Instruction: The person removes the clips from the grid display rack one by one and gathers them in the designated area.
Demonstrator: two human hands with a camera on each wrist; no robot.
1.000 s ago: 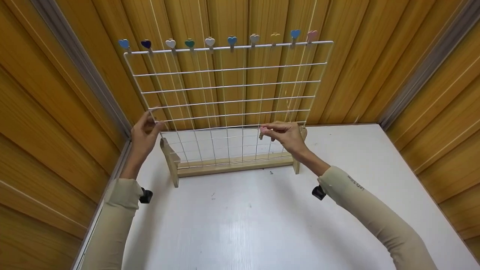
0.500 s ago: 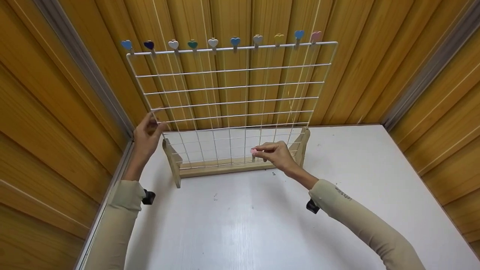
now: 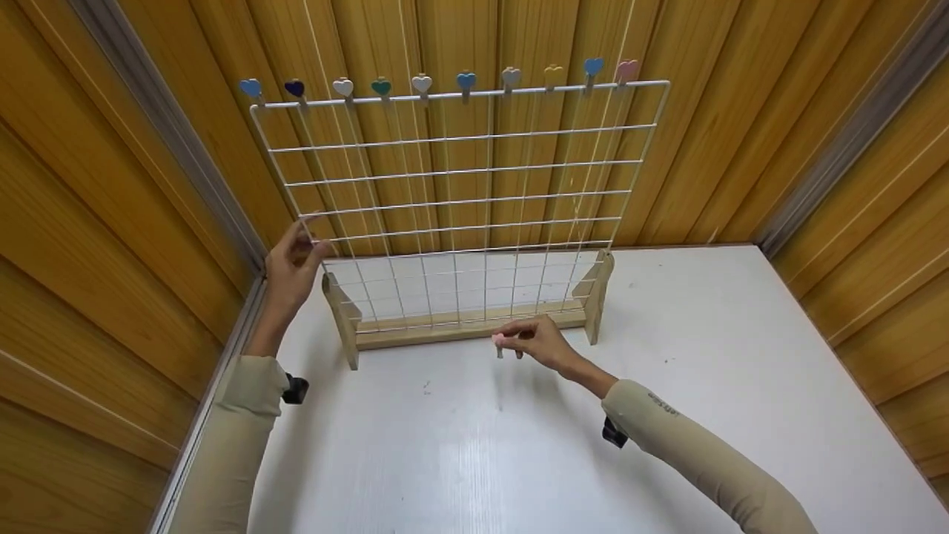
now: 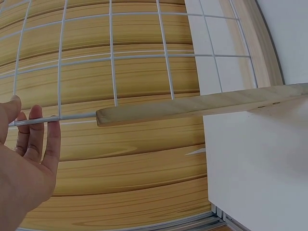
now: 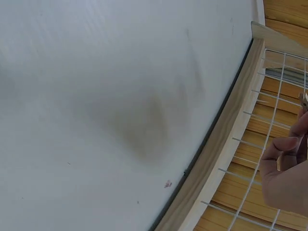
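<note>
1. The right hand [image 3: 537,343] pinches a small pink clip [image 3: 499,342] just above the white table [image 3: 667,415], at 6 o'clock of the wire grid [image 3: 460,200].
2. The left hand [image 3: 291,267], fingers straight and relaxed, steadies the grid's edge at 9 o'clock.
3. Best handled by keeping the pinch firm and the grid steadied.

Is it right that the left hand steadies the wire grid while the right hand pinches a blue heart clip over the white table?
Not quite: the clip in the right hand is pink, as the head view shows. The left hand does touch the wire grid, over the white table.
</note>
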